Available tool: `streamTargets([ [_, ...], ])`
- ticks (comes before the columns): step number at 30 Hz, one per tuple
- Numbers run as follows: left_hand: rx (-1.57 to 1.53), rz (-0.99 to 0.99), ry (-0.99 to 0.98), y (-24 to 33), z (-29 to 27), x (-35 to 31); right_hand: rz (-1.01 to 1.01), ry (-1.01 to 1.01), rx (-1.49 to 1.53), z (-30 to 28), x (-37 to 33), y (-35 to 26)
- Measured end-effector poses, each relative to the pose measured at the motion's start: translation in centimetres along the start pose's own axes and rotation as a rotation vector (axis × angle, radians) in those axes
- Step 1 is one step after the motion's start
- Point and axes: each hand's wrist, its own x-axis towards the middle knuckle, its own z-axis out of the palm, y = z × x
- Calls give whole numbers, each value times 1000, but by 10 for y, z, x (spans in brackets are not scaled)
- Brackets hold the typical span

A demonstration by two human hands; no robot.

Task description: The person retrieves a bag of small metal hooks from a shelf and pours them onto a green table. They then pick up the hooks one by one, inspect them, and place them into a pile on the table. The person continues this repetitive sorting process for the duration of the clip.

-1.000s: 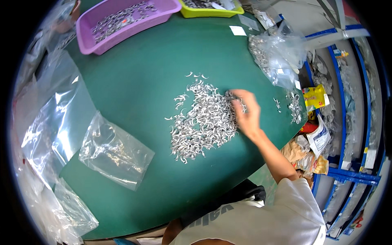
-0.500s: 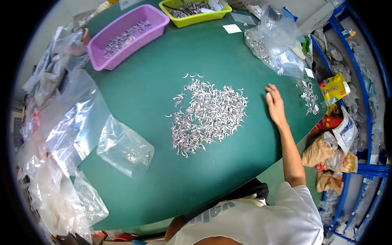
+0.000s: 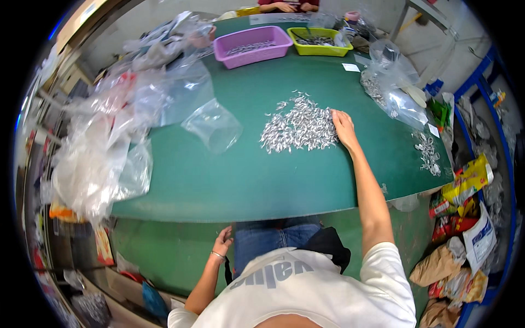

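A loose pile of small silver crescent-shaped pieces (image 3: pixel 301 126) lies spread on the green table (image 3: pixel 219 180). My right hand (image 3: pixel 343 128) reaches to the pile's right edge, its outstretched fingers touching the outermost pieces without gripping any that I can see. Below the table's front edge, beside my lap, my left hand (image 3: pixel 223 242) hangs with loosely bent fingers apart and nothing in it. A bracelet circles that wrist.
A purple basket (image 3: pixel 252 57) and a yellow-green basket (image 3: pixel 320 50) hold metal pieces at the back. Clear plastic bags (image 3: pixel 104 169) cover the left side. A filled bag (image 3: pixel 391 90) and a smaller heap of pieces (image 3: pixel 426 153) lie right. Another person's hands (image 3: pixel 287 7) show beyond.
My right hand has moved left, from the bare tabletop to the pile's right edge. The view has tilted up, bringing my left hand, my lap and another person into sight.
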Motion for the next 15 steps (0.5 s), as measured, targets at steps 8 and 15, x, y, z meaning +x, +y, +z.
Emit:
streamTargets([
  [8, 216, 335, -142, 133, 71, -88, -152, -95, 14, 15, -43, -35],
  [15, 772, 972, 75, 248, 122, -7, -293, -36, -34, 14, -63, -38],
])
